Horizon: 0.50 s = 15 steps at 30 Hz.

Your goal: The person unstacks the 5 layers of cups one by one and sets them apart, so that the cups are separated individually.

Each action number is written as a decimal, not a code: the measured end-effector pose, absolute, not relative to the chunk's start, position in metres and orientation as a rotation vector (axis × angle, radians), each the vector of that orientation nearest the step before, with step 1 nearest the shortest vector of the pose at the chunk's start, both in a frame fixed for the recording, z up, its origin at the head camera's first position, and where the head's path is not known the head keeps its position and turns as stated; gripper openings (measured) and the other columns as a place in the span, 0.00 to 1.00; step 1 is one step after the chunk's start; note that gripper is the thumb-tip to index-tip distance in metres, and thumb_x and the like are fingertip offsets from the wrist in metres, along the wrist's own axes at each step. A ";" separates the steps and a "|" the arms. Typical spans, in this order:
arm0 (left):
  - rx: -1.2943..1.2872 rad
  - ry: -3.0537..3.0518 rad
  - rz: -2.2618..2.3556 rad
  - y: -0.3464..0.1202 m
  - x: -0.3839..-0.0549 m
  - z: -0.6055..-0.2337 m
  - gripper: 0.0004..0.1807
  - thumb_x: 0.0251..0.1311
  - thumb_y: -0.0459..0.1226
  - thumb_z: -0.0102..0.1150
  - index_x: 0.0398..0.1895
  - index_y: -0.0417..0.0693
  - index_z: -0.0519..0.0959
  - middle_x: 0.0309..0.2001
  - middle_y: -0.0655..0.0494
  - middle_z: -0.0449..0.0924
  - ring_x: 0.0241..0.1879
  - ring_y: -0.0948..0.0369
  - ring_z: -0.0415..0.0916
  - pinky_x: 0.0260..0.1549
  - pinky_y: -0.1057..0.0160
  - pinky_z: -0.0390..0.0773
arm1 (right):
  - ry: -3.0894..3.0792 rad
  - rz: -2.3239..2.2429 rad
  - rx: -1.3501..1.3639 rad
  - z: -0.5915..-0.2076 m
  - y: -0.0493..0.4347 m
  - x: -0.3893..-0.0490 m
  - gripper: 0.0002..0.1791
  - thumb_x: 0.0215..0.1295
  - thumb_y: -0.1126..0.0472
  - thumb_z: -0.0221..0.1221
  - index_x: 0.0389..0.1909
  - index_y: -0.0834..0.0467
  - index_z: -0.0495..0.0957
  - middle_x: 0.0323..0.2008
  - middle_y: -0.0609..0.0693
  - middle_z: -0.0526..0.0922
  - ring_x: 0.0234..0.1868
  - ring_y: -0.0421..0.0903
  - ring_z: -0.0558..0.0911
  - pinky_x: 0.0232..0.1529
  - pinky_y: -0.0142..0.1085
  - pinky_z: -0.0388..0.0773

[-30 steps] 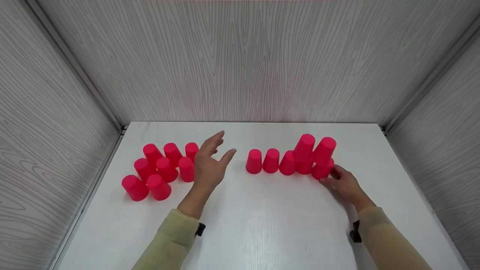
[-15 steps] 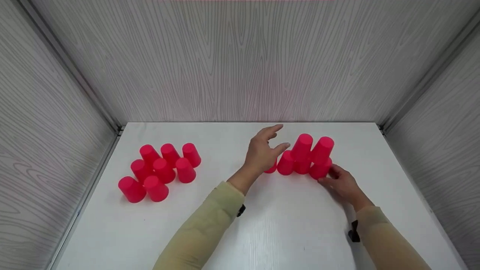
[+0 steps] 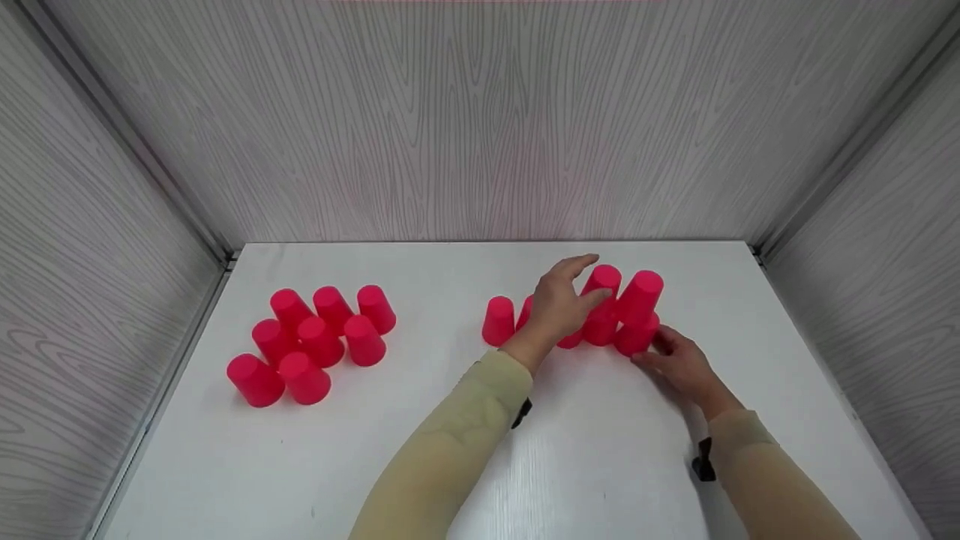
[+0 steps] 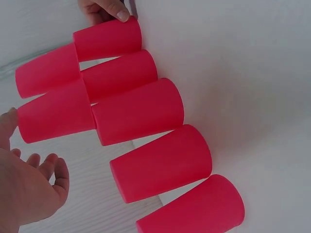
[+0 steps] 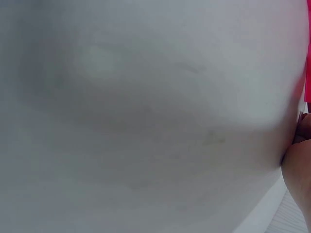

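Several pink plastic cups stand upside down in a row, with a left-end cup (image 3: 498, 322) and two upper cups resting on the right part. My right hand (image 3: 681, 366) holds the right-end bottom cup (image 3: 636, 335) low on its side, thumb in front and fingers behind. My left hand (image 3: 561, 304) is at the left upper cup (image 4: 56, 111), its thumb overlapping that cup in the head view. In the left wrist view the left fingers (image 4: 60, 179) are loosely bent beside the cup and not wrapped round it. Beyond it is the right upper cup (image 3: 641, 296).
On the left of the white table (image 3: 420, 420) stands a separate group of several inverted pink cups, including a front cup (image 3: 256, 381). Grey wood-grain panels (image 3: 480, 120) enclose the table at the back and on both sides.
My left hand has moved right from beside the left cup group, passing over the row to the left upper cup. My right hand has stayed at the right-end bottom cup.
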State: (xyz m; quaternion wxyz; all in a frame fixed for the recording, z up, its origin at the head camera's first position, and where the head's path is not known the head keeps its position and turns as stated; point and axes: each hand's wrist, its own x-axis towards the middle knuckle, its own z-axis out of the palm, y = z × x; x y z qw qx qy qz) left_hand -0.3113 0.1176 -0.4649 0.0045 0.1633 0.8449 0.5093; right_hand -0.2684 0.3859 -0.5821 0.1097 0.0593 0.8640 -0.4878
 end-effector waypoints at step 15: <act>0.490 2.556 1.634 0.129 -0.310 -0.468 0.32 0.70 0.41 0.70 0.77 0.60 0.74 0.69 0.62 0.77 0.69 0.62 0.72 0.64 0.65 0.77 | 2.555 -1.436 0.191 -0.583 0.386 -0.268 0.50 0.64 0.43 0.74 0.82 0.53 0.61 0.75 0.58 0.68 0.77 0.63 0.64 0.73 0.57 0.70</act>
